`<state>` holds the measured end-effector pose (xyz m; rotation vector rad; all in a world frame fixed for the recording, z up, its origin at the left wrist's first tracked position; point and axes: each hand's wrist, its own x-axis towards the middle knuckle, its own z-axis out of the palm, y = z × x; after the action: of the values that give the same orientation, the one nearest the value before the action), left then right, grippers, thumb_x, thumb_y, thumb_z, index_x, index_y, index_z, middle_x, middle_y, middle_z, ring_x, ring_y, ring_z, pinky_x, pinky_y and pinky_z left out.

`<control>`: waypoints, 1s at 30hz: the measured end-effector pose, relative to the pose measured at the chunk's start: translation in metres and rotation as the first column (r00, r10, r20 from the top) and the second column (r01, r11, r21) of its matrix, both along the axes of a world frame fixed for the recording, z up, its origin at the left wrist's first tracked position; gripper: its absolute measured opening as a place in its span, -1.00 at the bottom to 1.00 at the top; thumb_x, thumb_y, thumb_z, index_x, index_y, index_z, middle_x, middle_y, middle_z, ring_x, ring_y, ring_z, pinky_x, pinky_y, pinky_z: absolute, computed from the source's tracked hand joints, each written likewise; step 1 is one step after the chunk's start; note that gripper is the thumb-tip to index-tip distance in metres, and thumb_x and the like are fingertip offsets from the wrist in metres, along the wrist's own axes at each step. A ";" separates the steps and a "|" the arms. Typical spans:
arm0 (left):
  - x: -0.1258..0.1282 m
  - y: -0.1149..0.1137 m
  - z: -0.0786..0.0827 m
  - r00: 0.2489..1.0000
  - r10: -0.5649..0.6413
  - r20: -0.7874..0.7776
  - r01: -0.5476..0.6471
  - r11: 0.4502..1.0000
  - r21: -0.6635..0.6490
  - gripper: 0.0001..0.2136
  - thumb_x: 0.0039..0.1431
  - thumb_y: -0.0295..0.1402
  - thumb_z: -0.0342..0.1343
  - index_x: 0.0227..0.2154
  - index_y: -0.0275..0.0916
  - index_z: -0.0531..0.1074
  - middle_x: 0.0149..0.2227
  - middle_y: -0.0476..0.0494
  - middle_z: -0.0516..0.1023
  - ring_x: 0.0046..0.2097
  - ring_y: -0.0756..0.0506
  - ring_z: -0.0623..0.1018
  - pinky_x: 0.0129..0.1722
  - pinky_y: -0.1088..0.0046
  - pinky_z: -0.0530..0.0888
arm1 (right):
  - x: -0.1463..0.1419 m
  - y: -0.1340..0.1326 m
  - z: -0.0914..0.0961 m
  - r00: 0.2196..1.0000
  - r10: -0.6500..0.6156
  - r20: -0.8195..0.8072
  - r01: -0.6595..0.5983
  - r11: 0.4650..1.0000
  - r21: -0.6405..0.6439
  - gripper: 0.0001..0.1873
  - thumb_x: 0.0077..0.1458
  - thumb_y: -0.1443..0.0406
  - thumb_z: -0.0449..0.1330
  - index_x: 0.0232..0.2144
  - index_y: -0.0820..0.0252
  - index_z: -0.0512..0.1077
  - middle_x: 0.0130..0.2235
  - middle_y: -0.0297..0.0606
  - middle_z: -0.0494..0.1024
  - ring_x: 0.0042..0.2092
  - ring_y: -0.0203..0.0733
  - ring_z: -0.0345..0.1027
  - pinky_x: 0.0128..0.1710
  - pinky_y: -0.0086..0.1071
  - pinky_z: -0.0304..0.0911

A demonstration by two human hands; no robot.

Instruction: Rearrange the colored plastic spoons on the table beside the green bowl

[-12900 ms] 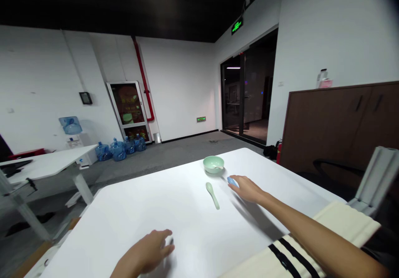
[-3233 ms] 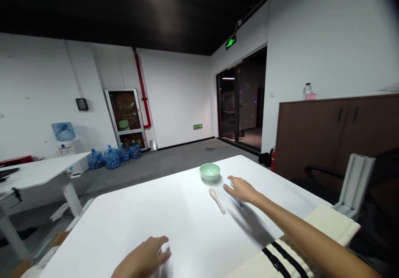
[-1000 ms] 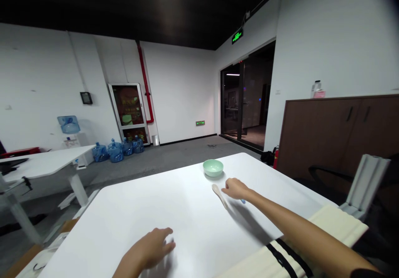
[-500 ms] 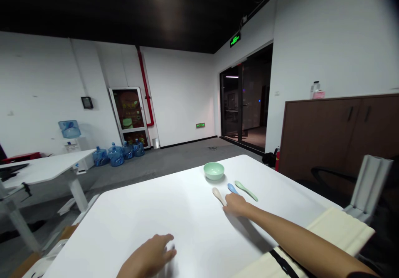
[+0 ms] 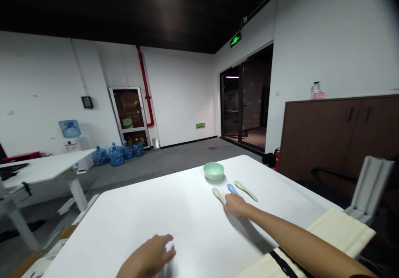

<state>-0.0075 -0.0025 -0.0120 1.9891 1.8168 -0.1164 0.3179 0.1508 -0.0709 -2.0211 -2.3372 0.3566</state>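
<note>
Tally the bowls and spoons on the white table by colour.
Pale green bowl: 1
Cream spoon: 1
Blue spoon: 1
Pale green spoon: 1
Total: 4

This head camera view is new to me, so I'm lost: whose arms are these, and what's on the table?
A person wears this camera on their head, so you see what they see, looking forward and down. The arms are their own. On the white table sit a pale green round bowl, a cream spoon, a blue spoon and a pale green spoon. The right hand lies right by the cream and blue spoons; the left hand lies near the table's edge. Neither visibly holds anything.
</note>
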 end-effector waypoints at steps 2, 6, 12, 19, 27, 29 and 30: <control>0.002 -0.001 0.003 1.000 0.002 -0.001 -0.002 1.000 -0.001 -0.48 0.17 -0.04 -0.06 0.15 -0.10 0.32 0.07 -0.22 0.48 0.01 -0.22 0.51 -0.01 0.23 0.41 | 0.000 0.001 -0.001 1.000 0.002 -0.005 -0.002 1.000 -0.005 -0.74 0.08 0.18 0.15 -0.29 0.27 0.47 -0.18 -0.02 0.53 -0.12 0.02 0.45 -0.28 -0.31 0.21; 0.002 -0.002 0.004 1.000 0.004 -0.004 -0.005 1.000 -0.005 -0.49 0.18 -0.06 -0.07 0.15 -0.10 0.32 0.08 -0.23 0.47 0.01 -0.22 0.51 0.00 0.23 0.41 | -0.001 0.002 -0.004 1.000 0.004 -0.001 -0.004 1.000 -0.010 -0.71 0.08 0.17 0.15 -0.27 0.27 0.49 -0.18 -0.01 0.54 -0.12 0.03 0.45 -0.28 -0.30 0.22; -0.001 -0.001 0.000 1.000 0.003 0.009 -0.003 1.000 0.000 -0.49 0.17 -0.05 -0.06 0.15 -0.10 0.32 0.07 -0.24 0.47 0.01 -0.23 0.51 -0.01 0.20 0.41 | -0.003 0.002 -0.001 1.000 -0.011 -0.011 0.010 1.000 -0.021 -0.68 0.10 0.17 0.13 -0.22 0.30 0.50 -0.13 0.04 0.54 -0.10 0.04 0.44 -0.25 -0.29 0.20; 0.001 -0.002 0.004 1.000 0.000 0.000 0.000 1.000 -0.009 -0.49 0.19 -0.06 -0.08 0.15 -0.11 0.32 0.08 -0.23 0.46 -0.02 -0.21 0.53 -0.04 0.24 0.43 | -0.001 -0.001 0.007 1.000 0.001 -0.017 0.000 1.000 0.025 -0.64 0.15 0.17 0.07 -0.22 0.34 0.50 -0.16 0.04 0.54 -0.13 0.02 0.45 -0.30 -0.32 0.17; 0.001 -0.001 0.002 1.000 -0.008 -0.011 0.008 1.000 -0.006 -0.50 0.19 -0.06 -0.08 0.15 -0.10 0.32 0.07 -0.23 0.47 0.00 -0.21 0.52 0.00 0.22 0.41 | -0.004 -0.004 0.012 1.000 0.015 -0.021 -0.014 0.999 0.052 -0.63 0.16 0.18 0.04 -0.24 0.36 0.52 -0.21 0.04 0.56 -0.17 0.01 0.46 -0.36 -0.32 0.12; 0.002 -0.002 0.004 1.000 -0.002 -0.012 0.002 1.000 -0.009 -0.50 0.19 -0.06 -0.08 0.15 -0.10 0.32 0.07 -0.23 0.47 0.00 -0.21 0.52 -0.01 0.24 0.41 | -0.004 -0.004 0.012 0.999 0.021 -0.024 -0.019 0.997 0.070 -0.63 0.16 0.18 0.03 -0.25 0.35 0.52 -0.22 0.03 0.56 -0.18 0.00 0.46 -0.36 -0.32 0.11; 0.003 -0.002 0.005 1.000 0.002 -0.013 -0.002 1.000 -0.010 -0.50 0.19 -0.06 -0.08 0.15 -0.10 0.32 0.07 -0.23 0.47 0.00 -0.21 0.52 -0.01 0.24 0.41 | -0.004 -0.003 0.011 0.999 0.023 -0.027 -0.021 0.997 0.076 -0.63 0.16 0.17 0.04 -0.26 0.34 0.52 -0.21 0.03 0.56 -0.18 0.00 0.46 -0.36 -0.32 0.11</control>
<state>-0.0047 -0.0047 -0.0072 1.9840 1.8224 -0.1381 0.3142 0.1476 -0.0597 -1.9458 -2.3212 0.2897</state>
